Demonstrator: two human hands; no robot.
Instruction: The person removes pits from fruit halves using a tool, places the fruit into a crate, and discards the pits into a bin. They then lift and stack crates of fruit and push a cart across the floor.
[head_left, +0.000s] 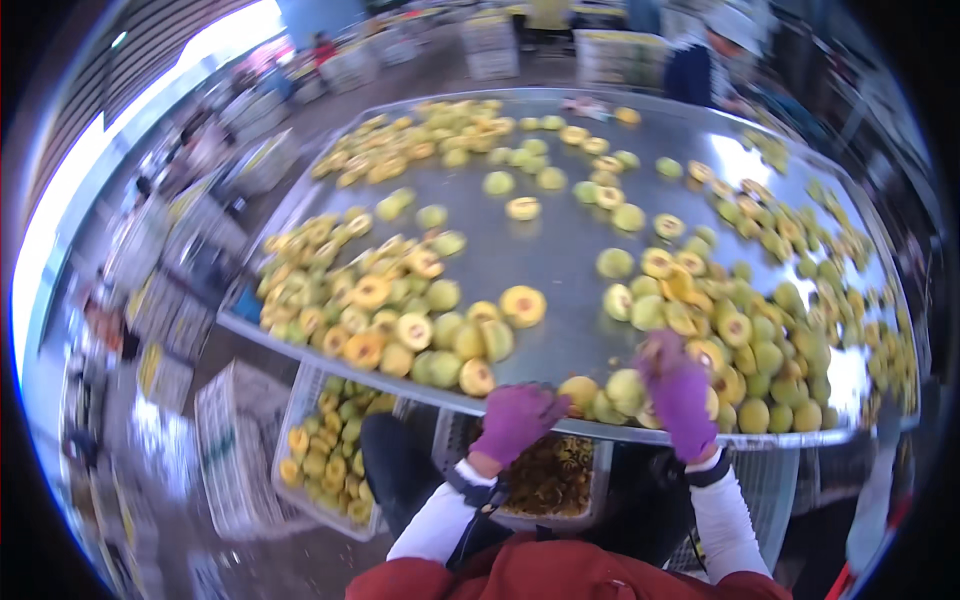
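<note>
Purple gloves cover both my hands at the near edge of a metal table (570,270). My left hand (518,418) is closed just over the edge, its fingertips beside a peach half (578,392); what it holds, if anything, is hidden. Smeared by motion, my right hand (678,392) reaches over the near side of a pile of peaches (765,355); its grip is unclear. Many pieces are cut in half, with reddish middles showing. Another heap of peach halves (375,300) lies to the left of my hands.
Below the table, a crate of peaches (330,455) stands left of my legs, and a bin of brown scraps (548,478) sits between them. A white crate (240,440) is farther left. Across the table, a person in a white cap (700,60) works at the far right.
</note>
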